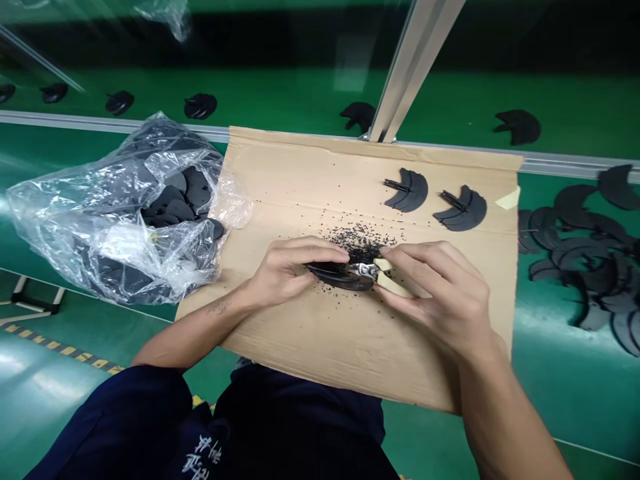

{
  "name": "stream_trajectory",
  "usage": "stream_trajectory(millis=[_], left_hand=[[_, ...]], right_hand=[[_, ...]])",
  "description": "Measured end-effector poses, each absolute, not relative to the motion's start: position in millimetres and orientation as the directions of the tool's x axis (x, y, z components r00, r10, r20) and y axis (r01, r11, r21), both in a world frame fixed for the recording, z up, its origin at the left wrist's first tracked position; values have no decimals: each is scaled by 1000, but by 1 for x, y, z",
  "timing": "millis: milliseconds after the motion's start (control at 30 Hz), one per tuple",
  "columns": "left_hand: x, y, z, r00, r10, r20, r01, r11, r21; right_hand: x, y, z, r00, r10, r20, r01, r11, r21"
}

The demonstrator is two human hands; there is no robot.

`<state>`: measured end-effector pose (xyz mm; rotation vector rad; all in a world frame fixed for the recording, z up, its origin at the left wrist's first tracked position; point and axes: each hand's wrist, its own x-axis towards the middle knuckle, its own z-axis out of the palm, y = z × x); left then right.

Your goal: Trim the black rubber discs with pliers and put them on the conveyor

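- Bag (125, 230): clear plastic, black pieces inside.
- Left hand (286, 270): gripping black part (340, 277).
- Same part: between hands, over cardboard (295, 340).
- Scraps (357, 235): black, scattered beyond part.
- Pliers (369, 271): metal end at part's right.
- Two parts (416, 192): on cardboard.
- Right hand (445, 287): closed round pliers' pale handles.
- Pile (575, 233): curved black pieces, green worktop (550, 373).

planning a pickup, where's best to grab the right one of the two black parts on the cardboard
Likely by its broad curved rim, coming from the right: on the right part, that rounded edge faces right, while the thin stem points up and left, toward the left part.
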<state>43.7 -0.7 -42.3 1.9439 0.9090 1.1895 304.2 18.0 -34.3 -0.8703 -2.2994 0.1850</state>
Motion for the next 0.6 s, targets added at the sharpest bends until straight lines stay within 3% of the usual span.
stream_trajectory(millis=[600], left_hand=[[46,-4,-45,341,819,461,150,-532,833]], right_hand=[[299,14,-29,-593,539,598,561,810,-173]])
